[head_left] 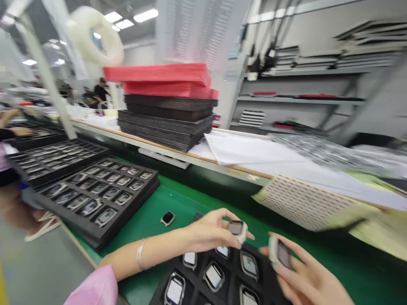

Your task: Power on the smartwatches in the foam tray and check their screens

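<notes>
My left hand (212, 232) is closed in a pinch on a small watch case (238, 229) with a dark screen and pale rim, held just above a black foam tray (197, 275). My right hand (307, 277) grips a second watch case (279, 253) by its edges, close beside the left hand. The tray below holds several watch cases (213, 276) with light screens in pockets. One loose watch case (167, 218) lies on the green mat (152, 220) to the left.
Black trays (98, 190) full of watch cases are stacked at the left. A pile of black and red foam trays (167, 106) sits on the raised shelf. A sheet of red-dotted stickers (302, 201) lies at right. Other people work at far left.
</notes>
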Available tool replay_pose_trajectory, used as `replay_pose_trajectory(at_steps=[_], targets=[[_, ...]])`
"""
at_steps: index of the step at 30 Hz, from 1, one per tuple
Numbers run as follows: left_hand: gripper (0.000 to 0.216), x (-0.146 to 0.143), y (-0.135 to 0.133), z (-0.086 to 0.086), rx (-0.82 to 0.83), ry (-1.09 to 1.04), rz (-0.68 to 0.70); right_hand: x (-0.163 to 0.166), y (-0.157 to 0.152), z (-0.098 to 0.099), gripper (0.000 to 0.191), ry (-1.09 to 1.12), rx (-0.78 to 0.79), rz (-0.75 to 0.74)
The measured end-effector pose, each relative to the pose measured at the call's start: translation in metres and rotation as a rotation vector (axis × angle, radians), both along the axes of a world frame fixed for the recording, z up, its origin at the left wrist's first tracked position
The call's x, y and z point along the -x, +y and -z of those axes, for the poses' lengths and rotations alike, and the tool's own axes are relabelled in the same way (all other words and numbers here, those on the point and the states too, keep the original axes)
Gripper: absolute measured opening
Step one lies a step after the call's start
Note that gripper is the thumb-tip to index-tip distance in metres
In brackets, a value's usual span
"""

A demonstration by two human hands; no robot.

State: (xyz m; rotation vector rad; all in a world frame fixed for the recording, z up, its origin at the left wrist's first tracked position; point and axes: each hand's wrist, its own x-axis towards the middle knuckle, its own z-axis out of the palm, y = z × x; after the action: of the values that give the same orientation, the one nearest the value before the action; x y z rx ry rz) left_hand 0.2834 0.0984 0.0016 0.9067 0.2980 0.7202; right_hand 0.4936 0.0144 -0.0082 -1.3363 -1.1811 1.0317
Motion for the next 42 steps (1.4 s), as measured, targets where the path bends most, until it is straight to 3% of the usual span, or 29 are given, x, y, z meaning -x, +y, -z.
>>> replay_pose_trajectory(at_steps=[5, 8, 11, 16, 21, 26, 33, 39, 42], targets=[[0.036, 0.002, -0.016, 0.01, 0.148, 0.035, -0.075, 0.026, -0.013, -0.003, 0.062, 0.271, 0.046, -0.091], [0.045, 0.002, -0.018, 0.022, 0.171, 0.133, -0.068, 0.022, -0.018, 0.005, 0.05, 0.335, 0.057, -0.108], [0.054, 0.002, -0.025, 0.024, 0.171, 0.188, -0.044, 0.019, -0.022, 0.01, 0.039, 0.323, 0.022, -0.081], [0.051, 0.0, -0.042, 0.016, 0.114, 0.174, 0.077, 0.019, -0.025, 0.013, 0.034, 0.225, -0.053, -0.024], [0.038, -0.003, -0.049, 0.014, -0.014, 0.212, 0.072, 0.018, -0.034, 0.008, 0.037, 0.265, -0.084, -0.034], [0.046, -0.005, -0.045, 0.016, -0.113, 0.252, 0.027, 0.02, -0.043, 0.001, 0.035, 0.258, -0.111, -0.088], [0.057, -0.002, -0.049, 0.019, -0.064, 0.177, 0.021, 0.025, -0.048, -0.004, 0.039, 0.187, -0.115, -0.048], [0.067, 0.001, -0.056, 0.009, -0.082, 0.214, 0.07, 0.04, -0.06, -0.029, 0.023, 0.195, -0.136, -0.05], [0.063, 0.003, -0.06, 0.002, -0.1, 0.24, 0.07, 0.051, -0.085, -0.053, 0.031, 0.334, -0.106, -0.251]])
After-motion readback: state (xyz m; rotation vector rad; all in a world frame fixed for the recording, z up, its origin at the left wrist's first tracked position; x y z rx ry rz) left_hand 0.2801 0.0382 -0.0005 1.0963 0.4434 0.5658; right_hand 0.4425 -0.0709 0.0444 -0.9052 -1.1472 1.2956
